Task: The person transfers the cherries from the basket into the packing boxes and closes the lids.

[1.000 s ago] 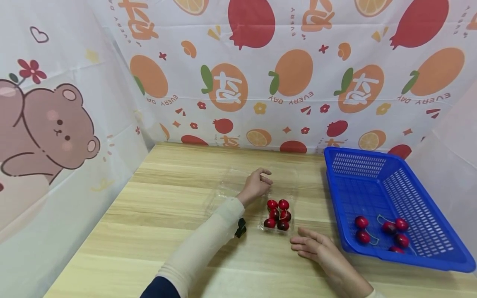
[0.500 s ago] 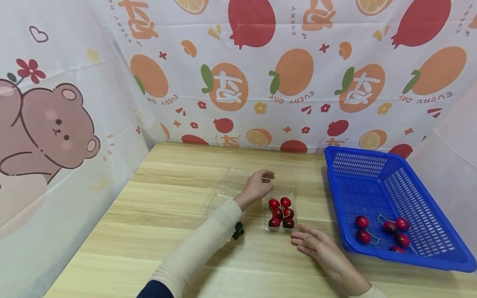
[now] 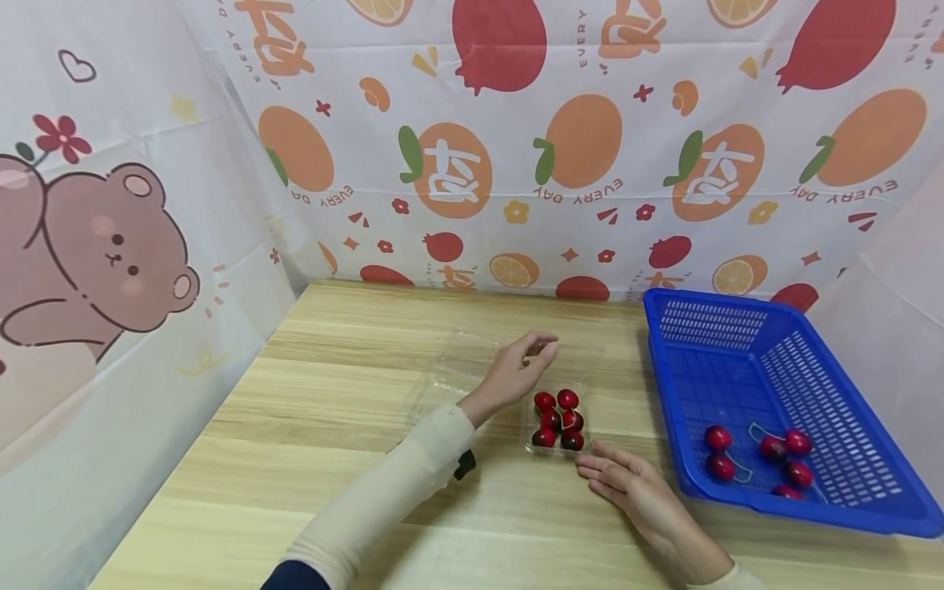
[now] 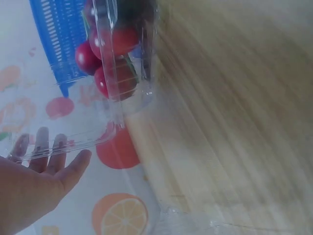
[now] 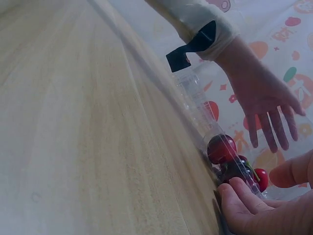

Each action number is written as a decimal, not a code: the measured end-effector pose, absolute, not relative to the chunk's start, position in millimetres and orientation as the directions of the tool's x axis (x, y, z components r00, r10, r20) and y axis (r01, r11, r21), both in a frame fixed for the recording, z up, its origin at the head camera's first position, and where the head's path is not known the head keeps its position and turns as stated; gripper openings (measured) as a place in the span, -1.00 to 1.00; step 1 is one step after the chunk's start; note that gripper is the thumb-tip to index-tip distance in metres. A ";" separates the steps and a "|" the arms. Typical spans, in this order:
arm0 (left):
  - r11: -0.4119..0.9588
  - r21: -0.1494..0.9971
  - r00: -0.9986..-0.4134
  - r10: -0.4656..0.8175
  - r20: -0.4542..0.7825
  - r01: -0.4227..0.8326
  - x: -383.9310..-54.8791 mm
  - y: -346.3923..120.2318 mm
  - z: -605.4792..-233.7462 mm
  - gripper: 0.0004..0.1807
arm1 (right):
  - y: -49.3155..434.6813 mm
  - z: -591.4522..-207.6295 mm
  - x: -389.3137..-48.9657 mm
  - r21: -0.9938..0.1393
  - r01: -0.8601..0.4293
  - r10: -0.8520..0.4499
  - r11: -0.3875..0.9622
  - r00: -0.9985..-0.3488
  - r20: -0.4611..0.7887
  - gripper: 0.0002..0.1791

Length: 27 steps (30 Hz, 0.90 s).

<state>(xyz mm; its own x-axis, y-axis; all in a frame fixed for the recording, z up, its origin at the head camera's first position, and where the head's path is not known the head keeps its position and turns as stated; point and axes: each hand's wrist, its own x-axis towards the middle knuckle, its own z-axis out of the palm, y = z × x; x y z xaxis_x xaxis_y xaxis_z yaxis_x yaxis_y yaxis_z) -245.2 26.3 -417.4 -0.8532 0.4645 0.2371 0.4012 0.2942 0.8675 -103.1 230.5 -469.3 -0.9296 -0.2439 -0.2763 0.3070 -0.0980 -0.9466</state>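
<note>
A clear plastic box [image 3: 558, 453] with a raised lid stands on the table, holding several dark red cherries [image 3: 567, 399]. My left hand [image 3: 513, 373] is at the back of the box by its lid. In the left wrist view, the fingers show through the edge of the see-through lid [image 4: 73, 128], with the thumb apart from them. Viewed from the right wrist, the left fingers hang nearly straight. My right hand [image 3: 645, 504] lies at the near right corner of the box, its extended fingertips touching the wall.
On the right stands a blue basket [image 3: 667, 426] with several cherries [image 3: 720, 468] at its near end. Another clear plastic container [image 3: 435, 385] lies left of the box, partly behind the left arm. A black strap-like piece [image 3: 465, 465] shows at the left wrist.
The box with the cherries has shifted slightly right, up to the right fingertips. My left hand has moved a little right and its thumb now shows. The right hand has hardly moved.
</note>
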 end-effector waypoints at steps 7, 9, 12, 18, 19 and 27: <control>0.280 0.810 -0.779 0.547 0.306 0.515 -234.3 18.9 -417.6 -0.67 | 230.5 -468.4 -104.0 -0.940 0.324 -0.238 -0.107 -0.926 -0.292 -0.36; 0.293 0.784 -0.754 0.579 0.310 0.547 -230.1 16.5 -418.1 -0.70 | 230.8 -467.9 -103.7 -0.939 0.327 -0.239 -0.110 -0.925 -0.294 -0.36; 0.309 0.744 -0.718 0.620 0.316 0.593 -223.9 13.6 -418.8 -0.73 | 231.3 -467.0 -102.8 -0.939 0.325 -0.247 -0.111 -0.924 -0.291 -0.36; 0.309 0.680 -0.651 0.685 0.327 0.665 -215.7 9.9 -419.9 -0.73 | 232.9 -466.5 -101.8 -0.940 0.319 -0.261 -0.118 -0.924 -0.281 -0.37; 0.315 0.670 -0.647 0.690 0.325 0.672 -214.4 9.1 -420.1 -0.73 | 232.9 -466.8 -101.8 -0.940 0.320 -0.259 -0.119 -0.924 -0.282 -0.38; 0.389 0.553 -0.619 0.718 0.320 0.737 -206.5 3.6 -426.1 -0.77 | 233.8 -467.5 -100.1 -0.939 0.323 -0.276 -0.115 -0.919 -0.282 -0.36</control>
